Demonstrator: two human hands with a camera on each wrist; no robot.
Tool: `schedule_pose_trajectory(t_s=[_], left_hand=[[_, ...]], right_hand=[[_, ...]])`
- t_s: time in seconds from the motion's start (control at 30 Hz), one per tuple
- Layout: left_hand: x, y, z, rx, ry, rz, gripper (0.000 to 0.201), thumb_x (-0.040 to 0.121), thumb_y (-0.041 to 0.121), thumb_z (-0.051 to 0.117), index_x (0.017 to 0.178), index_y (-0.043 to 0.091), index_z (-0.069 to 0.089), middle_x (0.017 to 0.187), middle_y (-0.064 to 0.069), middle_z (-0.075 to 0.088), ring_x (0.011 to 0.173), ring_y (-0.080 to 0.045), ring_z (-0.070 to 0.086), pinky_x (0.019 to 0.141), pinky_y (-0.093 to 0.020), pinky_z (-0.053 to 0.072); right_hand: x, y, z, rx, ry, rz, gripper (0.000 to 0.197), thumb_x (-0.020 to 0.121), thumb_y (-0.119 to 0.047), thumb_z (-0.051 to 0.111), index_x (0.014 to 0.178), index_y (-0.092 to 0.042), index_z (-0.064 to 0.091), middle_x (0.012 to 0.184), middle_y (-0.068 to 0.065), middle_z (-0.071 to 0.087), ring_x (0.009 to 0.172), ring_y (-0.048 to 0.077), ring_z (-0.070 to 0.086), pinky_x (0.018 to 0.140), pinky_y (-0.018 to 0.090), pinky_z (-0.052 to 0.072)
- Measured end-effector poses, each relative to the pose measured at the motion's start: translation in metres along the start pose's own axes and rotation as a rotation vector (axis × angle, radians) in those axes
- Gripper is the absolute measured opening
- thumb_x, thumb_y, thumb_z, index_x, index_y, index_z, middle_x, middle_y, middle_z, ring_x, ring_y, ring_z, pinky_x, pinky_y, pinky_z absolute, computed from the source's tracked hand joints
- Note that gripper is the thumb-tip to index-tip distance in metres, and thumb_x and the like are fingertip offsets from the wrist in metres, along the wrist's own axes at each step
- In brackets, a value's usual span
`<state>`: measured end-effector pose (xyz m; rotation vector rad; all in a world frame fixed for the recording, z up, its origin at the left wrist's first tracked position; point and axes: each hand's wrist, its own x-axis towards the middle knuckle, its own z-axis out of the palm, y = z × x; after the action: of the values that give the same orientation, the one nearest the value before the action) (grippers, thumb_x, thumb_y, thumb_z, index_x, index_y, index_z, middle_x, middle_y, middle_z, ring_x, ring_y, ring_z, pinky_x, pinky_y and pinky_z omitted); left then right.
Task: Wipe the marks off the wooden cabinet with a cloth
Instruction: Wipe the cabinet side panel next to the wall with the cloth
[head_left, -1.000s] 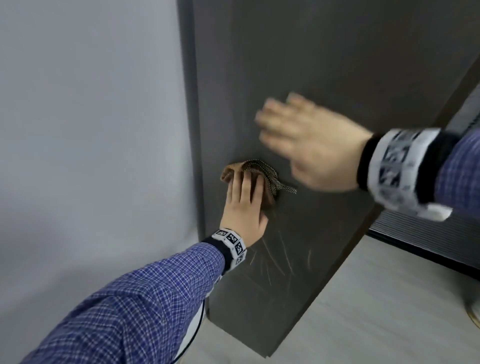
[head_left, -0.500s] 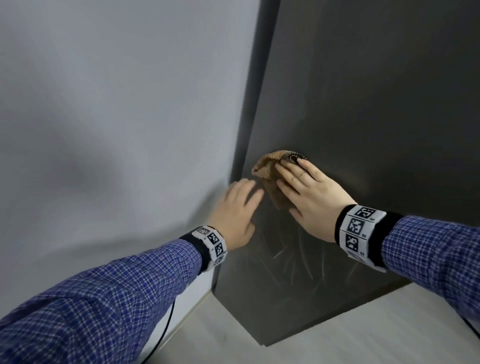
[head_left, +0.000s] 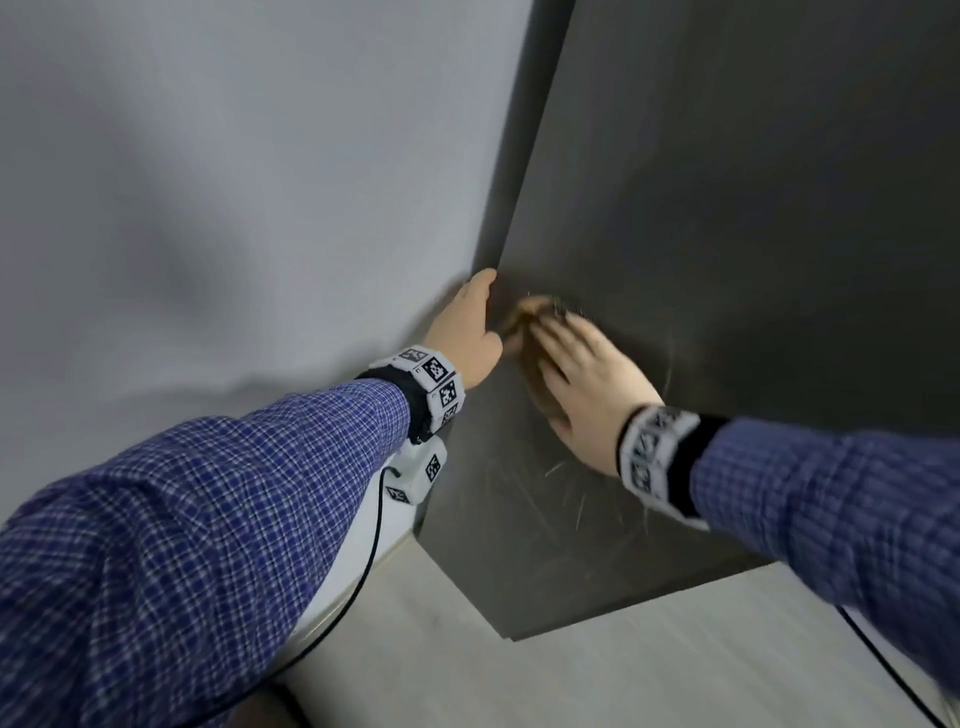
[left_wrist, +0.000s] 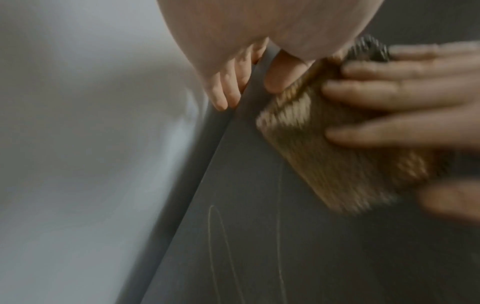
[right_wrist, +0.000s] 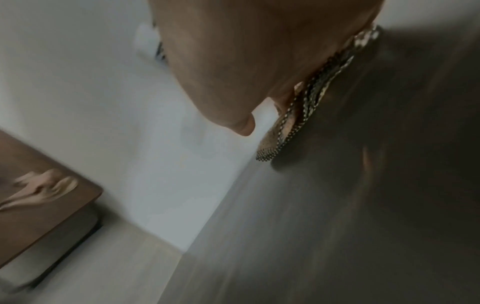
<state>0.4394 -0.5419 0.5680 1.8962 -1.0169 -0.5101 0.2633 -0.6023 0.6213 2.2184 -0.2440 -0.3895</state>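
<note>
Both hands work on the dark side panel of the cabinet (head_left: 753, 270), which stands on a pale floor (head_left: 649, 670) against a grey wall (head_left: 234, 208). Right hand (head_left: 587, 384): fingers (left_wrist: 394, 90) straight and spread, pressed flat on a folded tan cloth (left_wrist: 324, 156) and holding it against the panel; the hand is blurred in the head view. Left hand (head_left: 467, 338): set at the panel's front corner edge just left of the cloth, with its fingers bent round the edge onto the narrow face and its thumb (left_wrist: 283, 76) lying on the panel, touching the cloth's upper corner. The cloth has a ribbed weave and a darker mesh-like trim (right_wrist: 306, 102), which shows at its upper end in the left wrist view and along its edge in the right wrist view. Thin pale marks (head_left: 566, 493) lie on the panel below the right hand, and 2 long looping lines (left_wrist: 279, 236) show below the cloth in the left wrist view. Both forearms wear blue checked sleeves (head_left: 234, 493) and wrist bands with black-and-white square patterns (head_left: 436, 384). A black cable (head_left: 363, 571) hangs from the left wrist unit. A brown tabletop (right_wrist: 52, 205) appears at the lower left of the right wrist view, with a blurred pale shape on it that cannot be identified.
</note>
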Motion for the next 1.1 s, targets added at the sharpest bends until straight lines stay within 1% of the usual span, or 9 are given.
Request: schedule_pose_trajectory(t_s=[0.13,0.3,0.43,0.6,0.73,0.8,0.9,1.0,1.1], left_hand=[[0.004,-0.015,0.001,-0.091,-0.026,0.056,0.082,0.070,0.011,0.037,0.152,0.014,0.036,0.148,-0.008,0.050,0.136,-0.021,0.048,0.118,-0.042,0.036],[-0.001,-0.010,-0.002,-0.131,-0.091,-0.066,0.088,0.080,-0.008,0.046,0.159,0.018,0.017,0.159,-0.008,0.031,0.144,-0.022,0.035,0.118,-0.041,0.034],[-0.003,-0.005,-0.001,0.038,-0.154,-0.067,0.100,0.071,0.008,0.049,0.160,0.023,0.006,0.164,-0.005,0.020,0.148,-0.026,0.029,0.117,-0.048,0.034],[-0.008,0.035,-0.015,0.301,-0.172,-0.103,0.090,0.083,0.007,0.056,0.157,0.007,0.005,0.163,-0.013,0.020,0.148,-0.031,0.028,0.119,-0.046,0.032],[-0.004,0.075,-0.024,0.370,-0.121,-0.102,0.094,0.086,0.013,0.061,0.156,0.001,0.001,0.161,-0.017,0.019,0.145,-0.034,0.031,0.117,-0.043,0.033],[-0.003,0.093,-0.026,0.376,-0.076,-0.110,0.094,0.088,0.014,0.063,0.156,-0.001,0.000,0.160,-0.019,0.019,0.143,-0.035,0.034,0.114,-0.039,0.035],[-0.001,0.105,-0.022,0.397,-0.034,-0.131,0.093,0.088,0.017,0.062,0.155,-0.003,0.001,0.157,-0.020,0.024,0.138,-0.036,0.040,0.109,-0.039,0.038],[-0.003,0.101,-0.018,0.441,-0.096,-0.168,0.102,0.086,0.025,0.058,0.156,0.003,-0.013,0.163,-0.016,0.013,0.144,-0.037,0.032,0.116,-0.046,0.034],[-0.009,0.096,-0.020,0.480,-0.123,-0.149,0.106,0.084,0.029,0.057,0.156,0.010,-0.017,0.166,-0.014,0.009,0.148,-0.037,0.027,0.118,-0.049,0.031]], right_hand=[[0.038,-0.009,-0.015,-0.047,-0.006,0.052,0.084,0.094,-0.061,0.028,0.153,-0.003,0.012,0.162,0.019,0.001,0.149,0.035,-0.006,0.118,0.051,-0.012],[0.010,-0.087,0.054,-0.113,-0.266,-0.226,0.069,0.102,-0.047,0.023,0.155,-0.005,0.006,0.161,0.017,-0.009,0.149,0.035,-0.007,0.117,0.049,-0.008],[-0.046,-0.096,0.089,-0.030,-0.381,-0.247,0.071,0.102,-0.043,0.028,0.154,-0.003,0.001,0.162,0.015,-0.007,0.149,0.030,-0.003,0.118,0.044,-0.003],[-0.051,-0.023,0.036,0.094,-0.173,-0.088,0.078,0.097,-0.051,0.036,0.154,-0.004,0.012,0.162,0.017,0.005,0.149,0.031,0.005,0.120,0.046,0.004],[-0.054,0.054,-0.018,0.208,0.206,0.043,0.079,0.075,-0.047,0.065,0.138,-0.001,0.050,0.148,0.022,0.041,0.138,0.036,0.037,0.117,0.047,0.017],[-0.064,0.073,-0.021,0.162,0.248,0.056,0.076,0.081,-0.048,0.057,0.140,-0.001,0.048,0.151,0.021,0.037,0.142,0.034,0.032,0.120,0.047,0.013],[-0.092,0.056,0.000,0.168,0.122,0.054,0.081,0.085,-0.053,0.049,0.146,-0.001,0.037,0.156,0.020,0.028,0.146,0.035,0.020,0.120,0.049,0.004],[-0.145,0.002,0.053,0.090,-0.213,-0.129,0.084,0.095,-0.055,0.035,0.154,-0.002,0.006,0.162,0.017,0.001,0.149,0.033,-0.002,0.117,0.049,-0.009],[-0.185,-0.034,0.088,-0.019,-0.483,-0.239,0.083,0.098,-0.054,0.030,0.153,-0.005,-0.007,0.163,0.013,-0.005,0.150,0.031,-0.004,0.118,0.049,-0.006]])
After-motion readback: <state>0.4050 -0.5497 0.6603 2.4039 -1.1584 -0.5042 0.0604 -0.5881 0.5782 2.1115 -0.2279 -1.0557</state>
